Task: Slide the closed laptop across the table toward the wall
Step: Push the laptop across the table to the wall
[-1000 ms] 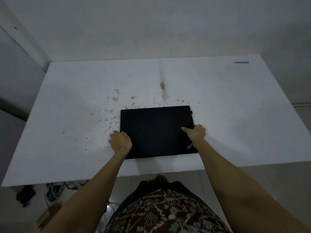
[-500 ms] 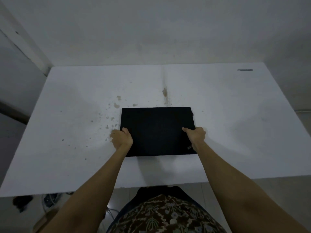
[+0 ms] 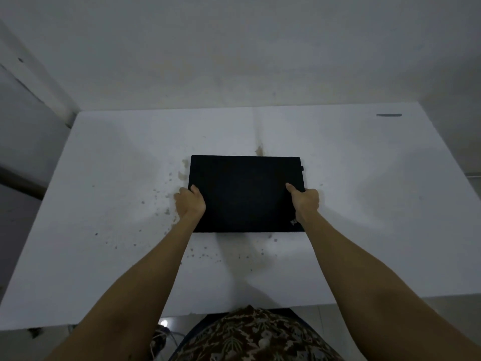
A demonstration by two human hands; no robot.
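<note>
Head view gives us the wall [image 3: 234, 53] across the top of the frame and the white table [image 3: 364, 204] filling the middle, its far edge meeting the wall and its near edge low in the frame above our patterned clothing [image 3: 250, 337]. At the centre lies the closed laptop [image 3: 246, 194], flat and square to the table edges, roughly midway between the near and far edges, with bare tabletop ahead of it and wide margins on both sides. Our left hand [image 3: 190, 204] clasps the laptop's left edge and our right hand [image 3: 305, 201] its right edge, thumbs on the lid and fingers curled down the sides, a matched hold that we judge keeps the push straight. Brown specks [image 3: 166, 204] dot the surface left of the laptop, and a small dark mark [image 3: 389, 115] sits in the upper right, clear of the path.
</note>
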